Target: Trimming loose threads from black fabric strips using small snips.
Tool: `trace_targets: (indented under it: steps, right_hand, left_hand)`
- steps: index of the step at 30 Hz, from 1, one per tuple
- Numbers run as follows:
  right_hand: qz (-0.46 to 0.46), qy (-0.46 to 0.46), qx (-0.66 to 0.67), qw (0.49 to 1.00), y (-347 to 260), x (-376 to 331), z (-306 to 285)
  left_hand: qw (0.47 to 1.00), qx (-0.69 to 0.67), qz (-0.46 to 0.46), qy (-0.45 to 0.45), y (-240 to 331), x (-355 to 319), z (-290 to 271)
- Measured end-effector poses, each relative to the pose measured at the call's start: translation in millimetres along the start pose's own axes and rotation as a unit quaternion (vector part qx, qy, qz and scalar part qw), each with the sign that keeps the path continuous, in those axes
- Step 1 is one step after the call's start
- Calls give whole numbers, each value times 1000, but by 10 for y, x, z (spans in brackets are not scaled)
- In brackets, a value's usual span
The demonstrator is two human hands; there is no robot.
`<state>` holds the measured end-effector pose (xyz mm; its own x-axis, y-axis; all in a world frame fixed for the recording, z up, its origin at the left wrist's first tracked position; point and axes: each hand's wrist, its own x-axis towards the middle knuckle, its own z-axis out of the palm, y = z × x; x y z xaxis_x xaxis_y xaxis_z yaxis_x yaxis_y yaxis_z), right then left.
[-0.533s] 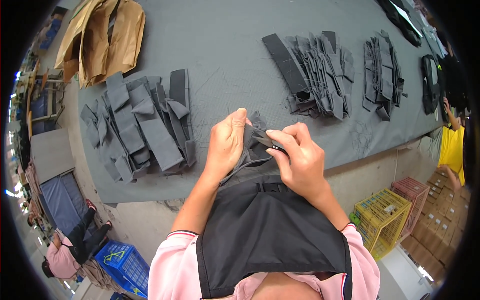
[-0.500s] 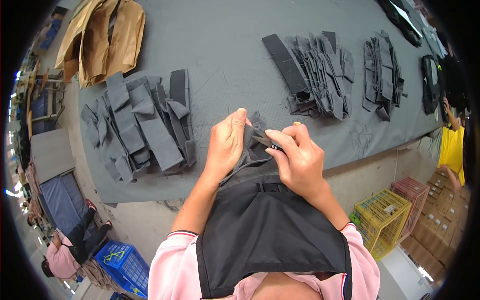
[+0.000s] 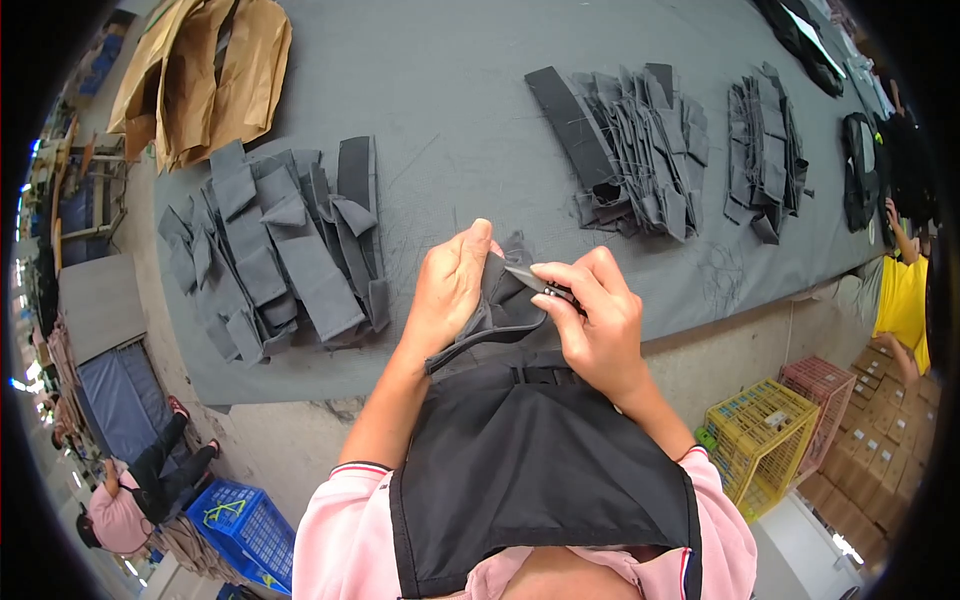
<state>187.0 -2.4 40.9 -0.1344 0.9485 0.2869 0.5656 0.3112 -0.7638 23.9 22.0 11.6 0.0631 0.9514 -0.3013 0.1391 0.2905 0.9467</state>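
Now, the left hand [image 3: 452, 285] clamps cloth [image 3: 503, 308] by the near edge of the table [image 3: 440, 70]; the right hand [image 3: 602, 320] grips a blade [image 3: 524, 277]. The paper bag [image 3: 255, 80], yellow crate [image 3: 758, 425] and blue crate [image 3: 238, 525] have contents hard to discern.

Held piece [image 3: 494, 308] matt cloth; blade [image 3: 523, 275] smooth metal; bag [image 3: 245, 90] creased paper.

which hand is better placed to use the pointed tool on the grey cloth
Probably the right hand: it grips the pointed tool, whose tip is at the grey cloth, though contact is hard to make out. The left hand is taken up holding that cloth.
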Motion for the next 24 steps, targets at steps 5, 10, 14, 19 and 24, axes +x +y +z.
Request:
trace_targets:
  steps: [5,10,14,19,24]
  right_hand:
    - [-28,-56,8,998,25,76,-123]
    - [-145,-246,-58,956,-23,323,-302]
    - [-226,-340,-100,907,-92,447,-354]
    - [-275,-372,-101,881,-110,498,-325]
    - [-300,-361,-89,879,-96,486,-291]
  left_hand:
    - [987,-76,-63,-127,45,7,-115]
    - [980,-28,-62,-186,41,6,-211]
    - [976,-34,-84,-200,138,-23,-213]
    - [968,-25,-113,-223,96,-10,-214]
    - [965,-27,-93,-242,78,-8,-211]
